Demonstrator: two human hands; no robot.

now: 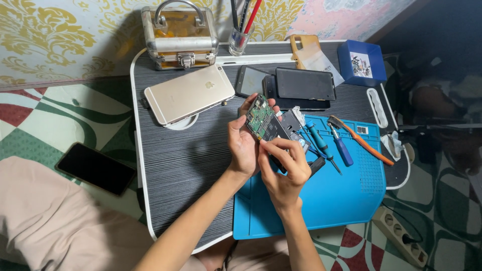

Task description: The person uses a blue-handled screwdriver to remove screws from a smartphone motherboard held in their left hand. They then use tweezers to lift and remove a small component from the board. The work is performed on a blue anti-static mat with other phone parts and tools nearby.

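Fingers of the left hand are clamped around an opened phone, its green circuit board exposed, held tilted above the table. Fingers of the right hand are pinched together on the phone's lower edge. Just beyond the fingers, two blue screwdrivers and an orange-handled brush are laid on a blue mat; a gold phone is set well away to the left. A slip of the pinch could likely bend the board or drop a small part, since the phone is held only at its edges.
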